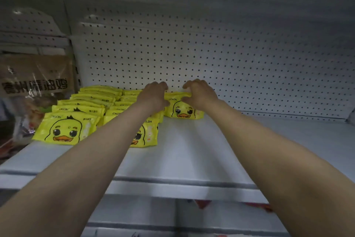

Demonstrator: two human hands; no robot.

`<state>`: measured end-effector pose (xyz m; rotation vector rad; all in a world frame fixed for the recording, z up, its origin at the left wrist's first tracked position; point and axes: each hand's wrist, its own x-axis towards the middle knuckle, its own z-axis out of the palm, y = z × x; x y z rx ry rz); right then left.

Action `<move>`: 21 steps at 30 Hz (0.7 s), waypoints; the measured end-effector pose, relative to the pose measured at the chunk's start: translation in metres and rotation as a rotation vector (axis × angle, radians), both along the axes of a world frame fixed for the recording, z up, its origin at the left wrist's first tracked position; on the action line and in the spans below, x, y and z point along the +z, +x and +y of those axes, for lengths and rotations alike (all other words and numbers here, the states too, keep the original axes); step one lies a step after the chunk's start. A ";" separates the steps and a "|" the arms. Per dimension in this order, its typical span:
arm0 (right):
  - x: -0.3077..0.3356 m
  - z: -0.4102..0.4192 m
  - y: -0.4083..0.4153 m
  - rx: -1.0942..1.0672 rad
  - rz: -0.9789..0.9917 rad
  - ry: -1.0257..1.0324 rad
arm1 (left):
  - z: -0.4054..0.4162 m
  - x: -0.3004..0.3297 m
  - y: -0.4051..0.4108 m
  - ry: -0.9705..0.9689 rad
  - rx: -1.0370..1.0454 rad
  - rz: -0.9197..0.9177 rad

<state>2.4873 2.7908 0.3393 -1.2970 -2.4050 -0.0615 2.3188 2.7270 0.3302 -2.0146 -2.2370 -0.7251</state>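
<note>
Pack in hand: a yellow pack [184, 110] with a cartoon duck face printed on it. It stands upright at the back edge of the shelf [192, 146], about midway along it, close against the back panel [211, 54].
Writing on it: "CKOK" in dark letters at its upper left. The rest of its print is hidden by the hands.
Left hand [153, 95]: at the pack's left end, fingers curled over the top towards the back panel, thumb against the pack's left edge, holding it.
Right hand [200, 93]: on the pack's upper right part, fingers bent over its top edge and thumb on the front face, pinching it.
Other packs [76, 110]: two rows of the same yellow duck packs, overlapping front to back in the shelf's back left part. The nearer row lies just beside the held pack.
Their writing: "CKOK" on each visible top strip. Small Chinese characters sit at the upper right, too small to read with certainty.
Brown bag [36, 75]: beyond the shelf's left edge, wrapped in shiny clear film, with a line of large dark Chinese characters too blurred to read.
Back panel: white board dotted with rows of small holes.
</note>
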 end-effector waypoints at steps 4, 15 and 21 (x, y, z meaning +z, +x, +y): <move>0.017 -0.048 0.014 0.122 0.034 -0.004 | -0.066 0.007 0.004 0.071 0.057 -0.009; -0.003 -0.216 0.029 0.478 0.052 0.144 | -0.288 -0.003 0.039 0.185 0.292 0.046; -0.026 -0.290 0.001 0.639 0.075 0.090 | -0.392 -0.026 0.034 0.178 0.432 0.095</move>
